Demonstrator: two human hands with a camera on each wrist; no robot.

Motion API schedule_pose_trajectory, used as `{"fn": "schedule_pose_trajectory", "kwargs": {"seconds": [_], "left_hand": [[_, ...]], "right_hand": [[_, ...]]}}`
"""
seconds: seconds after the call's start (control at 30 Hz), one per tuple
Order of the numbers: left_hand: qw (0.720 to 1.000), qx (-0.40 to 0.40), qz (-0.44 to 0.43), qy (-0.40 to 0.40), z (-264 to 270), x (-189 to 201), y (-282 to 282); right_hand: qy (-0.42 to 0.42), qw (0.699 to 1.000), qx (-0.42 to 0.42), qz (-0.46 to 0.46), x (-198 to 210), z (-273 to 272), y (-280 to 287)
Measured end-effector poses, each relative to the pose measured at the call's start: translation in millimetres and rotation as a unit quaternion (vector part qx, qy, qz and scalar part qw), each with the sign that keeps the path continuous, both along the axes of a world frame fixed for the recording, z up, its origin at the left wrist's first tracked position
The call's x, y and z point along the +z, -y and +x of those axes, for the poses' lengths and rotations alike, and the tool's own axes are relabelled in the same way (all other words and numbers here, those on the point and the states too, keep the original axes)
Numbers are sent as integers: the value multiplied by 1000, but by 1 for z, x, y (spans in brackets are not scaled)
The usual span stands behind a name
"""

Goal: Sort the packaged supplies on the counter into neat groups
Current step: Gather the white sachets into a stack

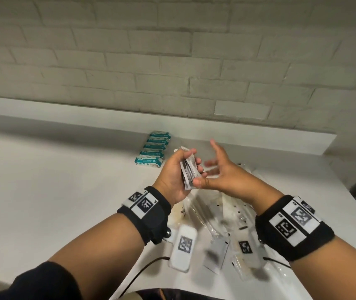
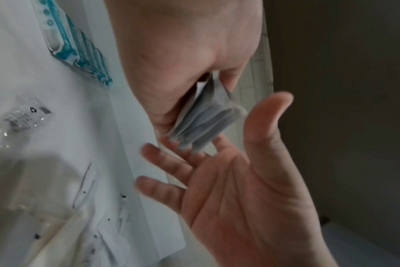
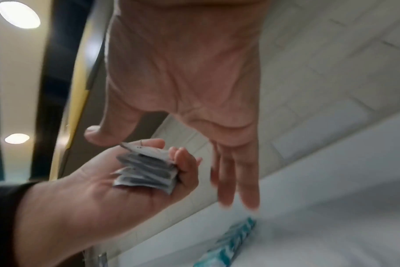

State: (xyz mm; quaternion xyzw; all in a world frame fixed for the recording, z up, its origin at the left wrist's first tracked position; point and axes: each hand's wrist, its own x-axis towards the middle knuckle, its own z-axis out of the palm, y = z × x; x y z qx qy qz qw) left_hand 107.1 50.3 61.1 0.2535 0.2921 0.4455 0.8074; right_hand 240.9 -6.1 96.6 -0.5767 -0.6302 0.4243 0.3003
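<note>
My left hand (image 1: 177,169) grips a stack of small grey-and-white sachets (image 1: 189,171) on edge above the counter, thumb on top and fingers curled round the far side. The same sachet stack (image 2: 208,119) (image 3: 146,171) shows in both wrist views. My right hand (image 1: 218,169) hovers beside the stack with fingers spread and straight, holding nothing; its thumb tip is close to the stack's near corner. A neat row of teal-and-white wipe packs (image 1: 154,149) lies on the counter behind my left hand. Clear plastic packets (image 1: 216,211) are scattered under and in front of my hands.
The white counter (image 1: 53,180) runs to a low ledge and a brick wall (image 1: 172,61) behind. A white tagged device (image 1: 182,245) with a black cable lies near the front edge. More grey sachets (image 1: 218,250) lie near it. The counter's right edge drops to a dark floor.
</note>
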Motion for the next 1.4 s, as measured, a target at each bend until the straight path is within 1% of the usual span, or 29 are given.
{"fn": "schedule_pose_trajectory", "kwargs": {"seconds": [0.07,0.1,0.2,0.27,0.33,0.4,0.47,0.53,0.57,0.6,0.63,0.67,0.7,0.73,0.77,0.8,0.83,0.87,0.97,1.0,1.03,1.07,1.17,1.23,1.33,1.4], "left_hand": [[999,30,8,14,8,-9,-1],[999,40,10,18,12,-13,-3],[998,50,34,4,18,-28,-10],[998,48,38,-4,17,-36,-17],[999,42,33,-11,12,-43,-27],[998,20,42,-44,6,-51,-43],[994,-5,57,-91,-3,-55,-66],[982,-25,92,-165,-12,-54,-93],[966,-40,128,-223,-16,-50,-106],[940,-61,174,-288,-18,-48,-120],[903,-87,227,-355,-20,-45,-132],[855,-113,284,-418,-19,-42,-144],[799,-138,338,-478,-18,-41,-159],[733,-162,385,-537,-16,-39,-171],[659,-185,422,-594,-12,-39,-184],[592,-206,446,-639,-9,-40,-194],[544,-225,456,-667,-6,-41,-201],[516,-240,456,-684,-2,-42,-209],[450,-274,451,-720,6,-53,-220],[432,-282,451,-728,8,-56,-222],[423,-288,451,-731,10,-60,-225],[422,-293,448,-732,10,-62,-226],[432,-302,436,-730,8,-65,-228],[437,-294,430,-733,8,-64,-226],[425,-265,435,-749,13,-60,-225],[412,-247,438,-760,18,-59,-229]], "right_hand": [[-38,995,32,-90,-13,-6,-3],[-52,992,39,-112,-20,-9,-6],[-73,987,3,-146,-36,-15,-19],[-64,985,-23,-160,-44,-16,-34],[-9,986,-42,-160,-49,-15,-49],[46,984,-41,-166,-54,-11,-69],[87,982,-38,-164,-57,-5,-91],[166,976,-34,-139,-61,1,-118],[216,969,-29,-120,-62,4,-131],[256,961,-24,-106,-67,6,-147],[287,953,-17,-96,-71,8,-160],[314,945,-5,-89,-75,8,-172],[338,937,10,-82,-79,9,-185],[358,931,23,-73,-82,9,-195],[371,925,31,-69,-83,10,-206],[380,922,38,-67,-84,11,-214],[389,918,45,-68,-85,11,-221],[400,912,54,-71,-87,12,-229],[432,895,83,-77,-96,16,-240],[436,892,86,-83,-98,17,-243],[436,891,88,-89,-100,20,-245],[436,891,90,-92,-101,22,-247],[450,882,103,-99,-98,30,-248],[449,886,81,-78,-97,36,-246],[439,897,47,-27,-101,41,-246],[435,900,27,-10,-104,41,-249]]}}
